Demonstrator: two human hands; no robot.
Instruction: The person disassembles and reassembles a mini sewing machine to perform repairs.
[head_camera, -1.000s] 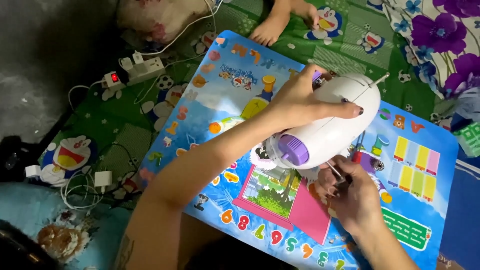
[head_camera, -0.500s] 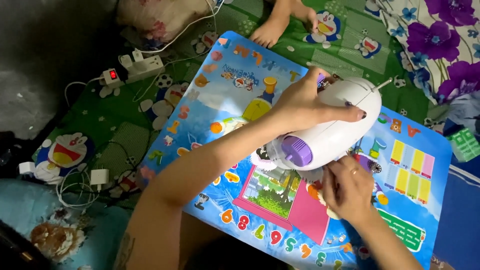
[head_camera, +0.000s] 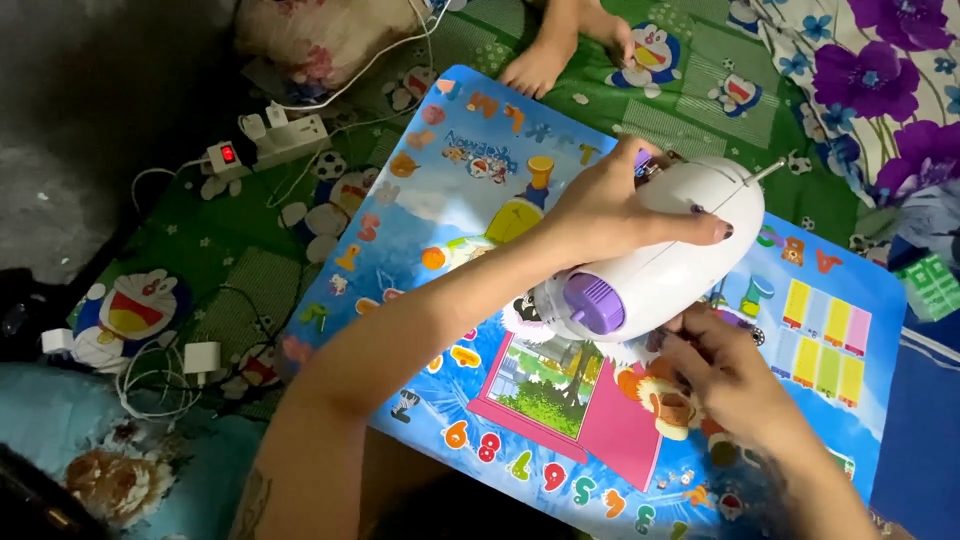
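We see a small white sewing machine standing on a bright blue play table with cartoon pictures, letters and numbers on it. The machine sits near the middle of the table, a bit toward the far right side. It has a round purple wheel on the end that faces us.

Our left hand lies on top of the machine. The fingers are stretched out along the white top and press down on it, with the thumb tucked to the side. It looks like the hand is holding the machine steady.

Our right hand is down low, just beside the machine, under its front part. The fingers are curled in close together, near the spot under the machine's arm. We cannot tell if they are pinching something, because it is too small and partly hidden.

The table stands on a green mat with cartoon cats on it. To the left on the mat lies a white power strip with a little red light, and white cords run from it. A white charger lies nearer to us. At the top, another person's bare foot touches the far edge of the table. A flowered cloth with purple blooms is at the top right.
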